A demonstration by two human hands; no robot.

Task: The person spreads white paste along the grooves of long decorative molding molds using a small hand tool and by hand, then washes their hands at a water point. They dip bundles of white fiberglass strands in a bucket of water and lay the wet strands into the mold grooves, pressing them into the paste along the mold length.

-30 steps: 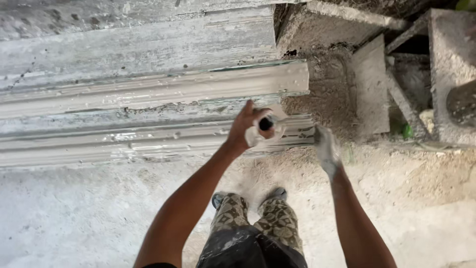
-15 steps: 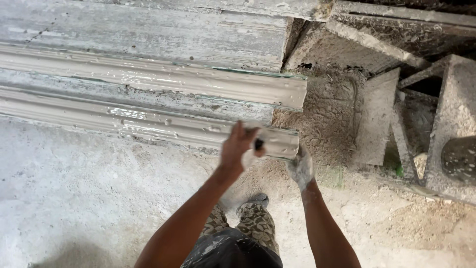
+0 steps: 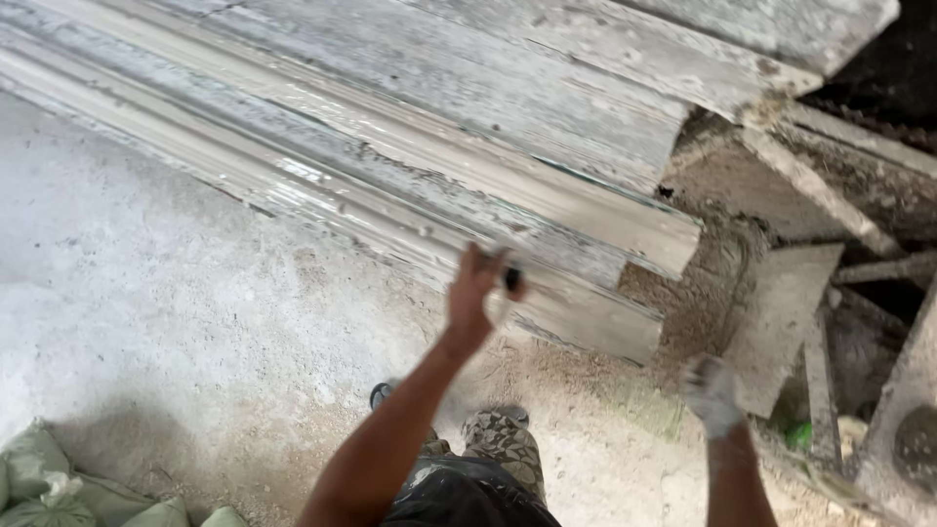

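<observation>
My left hand (image 3: 476, 289) is raised in front of a long grey moulded cornice mould (image 3: 390, 185) and is closed on a small dark tool (image 3: 511, 279), blurred by motion. It hovers near the lower front edge of the mould, close to its right end. My right hand (image 3: 712, 392), coated in white plaster, hangs lower to the right over the rubble with nothing visible in it; its fingers are blurred.
Broken concrete slabs (image 3: 781, 312) and debris lie right of the mould's end. A dusty concrete floor (image 3: 176, 322) stretches to the left. Green sacks (image 3: 49, 488) sit at the bottom left corner. My shoes (image 3: 503, 420) and patterned trousers are below.
The view has swung right and tilted, so the mould now runs diagonally. My right hand has dropped away from the mould's end, while my left hand stays by its front edge with the tool.
</observation>
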